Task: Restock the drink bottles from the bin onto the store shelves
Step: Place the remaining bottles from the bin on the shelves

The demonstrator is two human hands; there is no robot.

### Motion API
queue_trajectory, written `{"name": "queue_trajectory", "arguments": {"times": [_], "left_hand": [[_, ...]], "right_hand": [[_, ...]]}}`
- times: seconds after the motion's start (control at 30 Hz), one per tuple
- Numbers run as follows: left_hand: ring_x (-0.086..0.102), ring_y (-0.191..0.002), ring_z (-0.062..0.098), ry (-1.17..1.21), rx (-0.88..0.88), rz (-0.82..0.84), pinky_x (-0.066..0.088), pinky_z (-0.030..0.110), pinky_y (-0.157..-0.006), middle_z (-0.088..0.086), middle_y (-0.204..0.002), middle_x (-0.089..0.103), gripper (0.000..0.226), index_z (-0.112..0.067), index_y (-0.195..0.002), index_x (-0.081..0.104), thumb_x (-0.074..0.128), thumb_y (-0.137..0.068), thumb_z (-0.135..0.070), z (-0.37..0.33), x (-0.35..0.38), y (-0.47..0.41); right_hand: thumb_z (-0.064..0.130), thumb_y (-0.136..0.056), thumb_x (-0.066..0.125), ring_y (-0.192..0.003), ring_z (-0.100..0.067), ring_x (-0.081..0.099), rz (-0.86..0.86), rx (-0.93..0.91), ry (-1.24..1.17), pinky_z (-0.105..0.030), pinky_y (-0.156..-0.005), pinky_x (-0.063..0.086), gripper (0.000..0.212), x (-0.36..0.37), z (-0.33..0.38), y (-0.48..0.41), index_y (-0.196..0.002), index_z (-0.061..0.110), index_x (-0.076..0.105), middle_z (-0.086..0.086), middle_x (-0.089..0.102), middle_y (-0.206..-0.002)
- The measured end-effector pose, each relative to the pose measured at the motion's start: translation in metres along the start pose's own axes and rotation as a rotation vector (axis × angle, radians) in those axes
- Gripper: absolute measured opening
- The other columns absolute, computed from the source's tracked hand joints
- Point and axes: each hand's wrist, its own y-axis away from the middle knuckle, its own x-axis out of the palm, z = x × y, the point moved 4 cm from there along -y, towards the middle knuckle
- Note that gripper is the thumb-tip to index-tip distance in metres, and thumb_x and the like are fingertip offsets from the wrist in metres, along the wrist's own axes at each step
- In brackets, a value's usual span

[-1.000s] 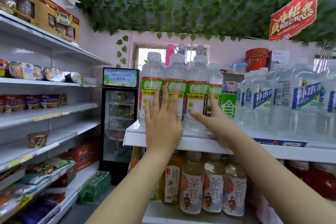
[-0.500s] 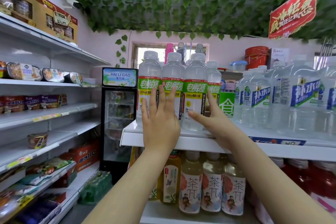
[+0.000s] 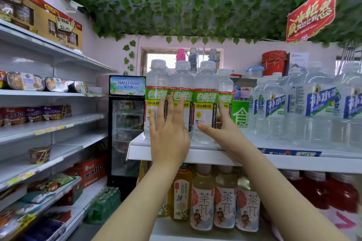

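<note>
Left hand point(image 3: 169, 139) spread flat against the green-label bottles point(image 3: 181, 101); right hand point(image 3: 221, 133) open, cupping their right side. Push evenly, low on the bottles, so none topples.

All I see of myself is two bare forearms running up from the lower edge, each ending in a bare hand. My left hand point(image 3: 169, 139) carries no ring, watch or band, and no glove; my right hand point(image 3: 225, 133) is just as plain. No sleeve reaches into view on either arm. The fingers point(image 3: 162, 111) are slim, with short, unpainted nails.
</note>
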Motion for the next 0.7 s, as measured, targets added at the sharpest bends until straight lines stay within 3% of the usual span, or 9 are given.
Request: {"name": "queue_trajectory", "arguments": {"times": [0.07, 0.17, 0.23, 0.33, 0.43, 0.53, 0.63, 0.7], "left_hand": [[0.005, -0.15, 0.025, -0.032, 0.01, 0.002, -0.006, 0.039, -0.12, 0.006, -0.162, 0.015, 0.064, -0.024, -0.154, 0.018, 0.024, -0.091, -0.028, -0.001, -0.002, 0.001], [0.0, -0.149, 0.027, -0.083, 0.08, -0.018, -0.012, 0.038, -0.12, 0.007, -0.163, 0.011, 0.063, -0.021, -0.154, 0.019, 0.029, -0.092, -0.025, -0.008, -0.012, 0.002], [-0.009, -0.15, 0.02, 0.048, 0.05, -0.03, -0.015, 0.034, -0.119, 0.001, -0.164, 0.007, 0.061, -0.026, -0.154, 0.018, 0.03, -0.094, -0.025, -0.014, -0.023, 0.004], [-0.019, -0.146, 0.005, 0.362, -0.042, 0.05, -0.013, 0.03, -0.119, -0.011, -0.163, -0.002, 0.059, -0.034, -0.154, 0.013, 0.03, -0.097, -0.031, -0.029, -0.04, 0.018], [-0.001, -0.148, 0.002, 0.698, -0.148, 0.165, 0.004, 0.033, -0.122, -0.014, -0.161, 0.01, 0.049, -0.038, -0.148, 0.024, 0.036, -0.101, -0.034, -0.051, -0.058, 0.043], [0.029, -0.14, -0.002, 1.063, -0.3, 0.297, 0.024, 0.027, -0.118, -0.016, -0.151, 0.037, 0.039, -0.039, -0.139, 0.038, 0.043, -0.103, -0.024, -0.072, -0.076, 0.073], [0.057, -0.12, 0.005, 1.199, -0.38, 0.523, 0.045, 0.026, -0.103, -0.007, -0.122, 0.067, 0.029, -0.027, -0.127, 0.056, 0.043, -0.102, -0.019, -0.088, -0.075, 0.129], [0.062, -0.114, 0.008, 1.178, -0.474, 0.728, 0.049, 0.02, -0.095, -0.007, -0.114, 0.07, 0.028, -0.026, -0.124, 0.058, 0.045, -0.101, -0.018, -0.099, -0.062, 0.195]], "right_hand": [[0.029, -0.086, 0.074, -0.137, -0.015, 0.036, 0.008, -0.001, -0.006, -0.017, -0.102, 0.035, 0.103, 0.001, 0.006, 0.003, -0.155, 0.04, -0.001, 0.0, 0.025, -0.159], [0.041, -0.085, 0.072, -0.14, -0.021, 0.036, -0.074, 0.003, -0.04, -0.038, -0.112, 0.037, 0.101, -0.002, 0.014, 0.011, -0.156, 0.036, 0.002, -0.001, 0.029, -0.156], [0.042, -0.091, 0.062, -0.137, -0.017, 0.041, -0.183, -0.06, -0.08, -0.037, -0.11, 0.038, 0.081, -0.01, 0.02, 0.024, -0.155, 0.031, 0.015, 0.001, 0.038, -0.149], [0.033, -0.1, 0.05, -0.124, -0.003, 0.051, -0.246, -0.19, -0.19, -0.025, -0.103, 0.04, 0.045, -0.024, 0.026, 0.057, -0.144, 0.03, 0.04, 0.007, 0.052, -0.135], [0.024, -0.103, 0.047, -0.115, 0.005, 0.057, -0.269, -0.191, -0.319, -0.023, -0.103, 0.043, 0.025, -0.04, 0.02, 0.09, -0.124, 0.034, 0.054, 0.012, 0.061, -0.124], [0.03, -0.097, 0.052, -0.119, -0.003, 0.059, -0.268, -0.151, -0.404, -0.029, -0.105, 0.044, 0.023, -0.052, 0.006, 0.122, -0.118, 0.033, 0.06, 0.009, 0.065, -0.123], [0.034, -0.087, 0.05, -0.121, -0.013, 0.06, -0.234, -0.059, -0.504, -0.03, -0.102, 0.046, 0.031, -0.055, -0.032, 0.177, -0.115, 0.028, 0.062, 0.003, 0.067, -0.122], [0.037, -0.089, 0.056, -0.12, -0.017, 0.061, -0.193, 0.08, -0.536, -0.034, -0.101, 0.048, 0.029, -0.043, -0.077, 0.23, -0.114, 0.025, 0.064, -0.001, 0.068, -0.122]]}}
